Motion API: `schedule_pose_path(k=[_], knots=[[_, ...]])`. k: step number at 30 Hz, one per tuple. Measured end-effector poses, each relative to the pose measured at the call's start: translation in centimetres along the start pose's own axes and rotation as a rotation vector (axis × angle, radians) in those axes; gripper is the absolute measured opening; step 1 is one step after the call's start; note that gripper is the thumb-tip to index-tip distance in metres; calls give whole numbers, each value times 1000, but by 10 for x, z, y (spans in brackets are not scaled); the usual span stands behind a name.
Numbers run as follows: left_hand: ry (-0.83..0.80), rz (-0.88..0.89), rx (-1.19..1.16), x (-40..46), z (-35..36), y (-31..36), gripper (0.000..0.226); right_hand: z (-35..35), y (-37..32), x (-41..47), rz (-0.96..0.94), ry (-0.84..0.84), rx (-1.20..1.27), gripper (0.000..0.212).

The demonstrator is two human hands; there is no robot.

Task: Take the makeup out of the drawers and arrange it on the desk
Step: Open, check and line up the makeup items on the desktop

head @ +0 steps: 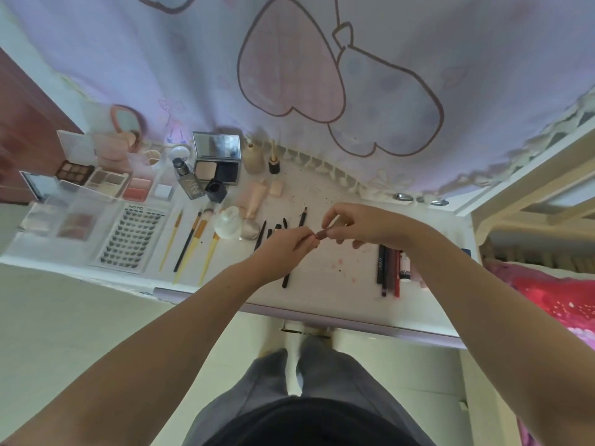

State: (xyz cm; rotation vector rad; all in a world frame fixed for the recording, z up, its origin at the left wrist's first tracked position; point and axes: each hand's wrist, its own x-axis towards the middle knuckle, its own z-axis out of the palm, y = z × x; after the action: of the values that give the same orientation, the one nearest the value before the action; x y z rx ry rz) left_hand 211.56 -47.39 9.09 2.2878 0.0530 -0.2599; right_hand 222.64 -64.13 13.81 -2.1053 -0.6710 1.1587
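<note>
Reddish-brown lip pencil (pixel 322 234) pinched between both hands, left hand (pixel 286 244) and right hand (pixel 357 225); best laid beside the right-side pencils (pixel 388 268).

Desk (pixel 322 294) layout, head view. Far left: open palettes (pixel 106 180), with lash tray (pixel 130 239) in front of them. Right of tray: brushes (pixel 190 243) lying side by side, pointing away from the front edge. Behind brushes: bottle (pixel 188 180), open compact (pixel 217 162) to its right against the curtain (pixel 322 75). Round jar (pixel 228 223) just right of brush heads. Centre: both hands above desk, left hand (pixel 286 249) and right hand (pixel 360 228) meeting on a small stick (pixel 322 234) held between them. Thin dark pencils (pixel 301 217) under and behind the hands. Right: row of pencils (pixel 388 272) near the front edge, beside the right forearm
</note>
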Motion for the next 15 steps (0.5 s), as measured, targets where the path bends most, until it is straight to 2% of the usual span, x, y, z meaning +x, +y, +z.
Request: schedule_pose_path(k=[3, 5, 9, 13, 15], knots=[[-13, 33, 1, -4, -5, -3, 17, 5, -6, 1, 116, -4, -31, 39], [-23, 50, -1, -5, -7, -4, 17, 7, -7, 3, 119, 0, -68, 48], [-45, 38, 1, -6, -13, -11, 17, 3, -6, -1, 48, -25, -22, 18], [-58, 58, 15, -6, -16, -14, 17, 3, -9, -2, 122, -51, -5, 37], [-77, 48, 2, -4, -17, -13, 17, 2, -9, -2, 93, -51, -49, 35]])
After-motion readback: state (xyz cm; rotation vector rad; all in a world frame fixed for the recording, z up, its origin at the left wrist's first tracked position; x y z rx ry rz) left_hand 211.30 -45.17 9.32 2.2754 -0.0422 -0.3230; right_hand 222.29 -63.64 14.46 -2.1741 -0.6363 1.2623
